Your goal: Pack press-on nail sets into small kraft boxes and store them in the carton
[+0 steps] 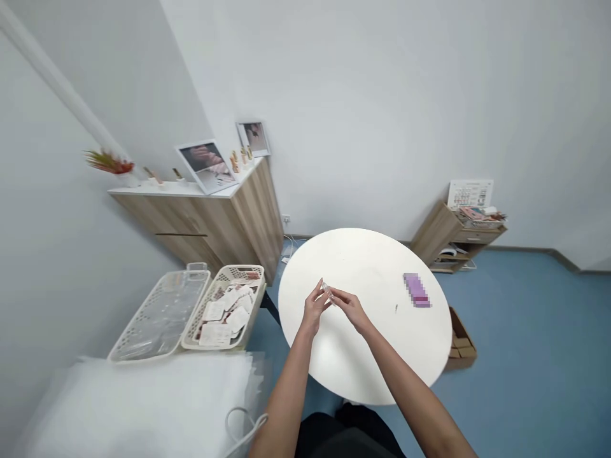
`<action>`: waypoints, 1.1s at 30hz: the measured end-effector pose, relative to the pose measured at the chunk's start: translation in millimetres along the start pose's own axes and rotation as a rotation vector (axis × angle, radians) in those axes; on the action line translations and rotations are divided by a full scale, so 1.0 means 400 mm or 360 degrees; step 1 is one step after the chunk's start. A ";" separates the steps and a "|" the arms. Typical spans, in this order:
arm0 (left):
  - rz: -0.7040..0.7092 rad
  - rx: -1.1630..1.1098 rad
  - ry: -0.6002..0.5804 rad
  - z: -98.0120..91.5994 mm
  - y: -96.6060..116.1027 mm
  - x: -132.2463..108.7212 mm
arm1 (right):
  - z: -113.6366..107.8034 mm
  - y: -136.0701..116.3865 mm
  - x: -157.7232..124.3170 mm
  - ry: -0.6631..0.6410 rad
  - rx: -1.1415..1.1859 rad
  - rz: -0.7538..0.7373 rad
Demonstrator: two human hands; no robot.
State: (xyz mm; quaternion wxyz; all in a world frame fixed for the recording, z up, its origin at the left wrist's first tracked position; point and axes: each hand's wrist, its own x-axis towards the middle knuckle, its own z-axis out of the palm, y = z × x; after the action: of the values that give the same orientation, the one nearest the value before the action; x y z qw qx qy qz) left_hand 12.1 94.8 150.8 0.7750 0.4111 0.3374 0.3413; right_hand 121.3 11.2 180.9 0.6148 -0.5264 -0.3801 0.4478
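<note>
**A:** See the round white table (382, 267)? What has the left hand (314, 310) got, just above it?

**B:** A small clear vial (325, 288), I think (it's tiny from where I'm standing, so it could be some other little clear piece). The fingertips pinch it up off the tabletop.

**A:** And the right hand (351, 310)?

**B:** It's close in, so the 2 hands are together, with its fingertips (333, 295) at the lower side of the vial. Whether they grip it or only touch it, I can't tell.

**A:** How far along does this look?

**B:** Hard to judge. Only that 1 small piece is in hand. A pink-and-purple block (417, 290), too blurred to read, lies on the table well apart from the hands, with a small dark speck (396, 308) between them.

**A:** What about those baskets beside the wooden cabinet (205, 229)?

**B:** There are 2, side by side. The white basket of paper packets (241, 270) looks well filled, and the white basket of clear pieces (198, 275) has plenty in it too. So I'd judge that much remains in both (going by how they lie from here).

**A:** And on the floor?

**B:** A cardboard box (461, 340), just past the table's edge.
</note>
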 end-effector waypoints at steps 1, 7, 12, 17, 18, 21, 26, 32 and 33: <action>-0.0044 0.0024 -0.0019 0.025 -0.031 -0.002 | -0.033 0.008 -0.023 0.0035 0.0005 0.0020; -0.0279 0.0130 -0.0025 0.118 -0.186 -0.030 | -0.168 0.074 -0.138 0.0201 -0.0008 0.0128; -0.0391 0.0166 -0.0001 0.133 -0.254 -0.057 | -0.204 0.135 -0.183 0.0224 -0.0023 0.0158; -0.0528 0.0133 0.0032 0.118 -0.284 -0.072 | -0.241 0.190 -0.198 0.0419 0.0166 0.0396; -0.0554 0.0100 0.0016 0.112 -0.289 -0.071 | -0.252 0.198 -0.198 0.0476 0.0222 0.0446; -0.0602 -0.0026 -0.0027 0.089 -0.304 -0.062 | -0.284 0.221 -0.195 0.0583 0.0236 0.0502; -0.0611 -0.0025 0.0282 0.036 -0.342 -0.039 | -0.321 0.273 -0.183 0.0796 0.0055 0.0608; -0.0535 0.0098 0.0668 -0.034 -0.384 -0.028 | -0.321 0.350 -0.181 0.0901 0.0043 0.0685; -0.0526 0.0110 0.0693 -0.043 -0.387 -0.026 | -0.317 0.359 -0.180 0.0899 0.0038 0.0700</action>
State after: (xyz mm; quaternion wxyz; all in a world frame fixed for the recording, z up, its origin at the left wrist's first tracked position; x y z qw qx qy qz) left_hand 31.6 27.0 11.6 0.7149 0.2937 0.5701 0.2787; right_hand 196.2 -89.6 19.4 0.5907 -0.6913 -0.0674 0.4106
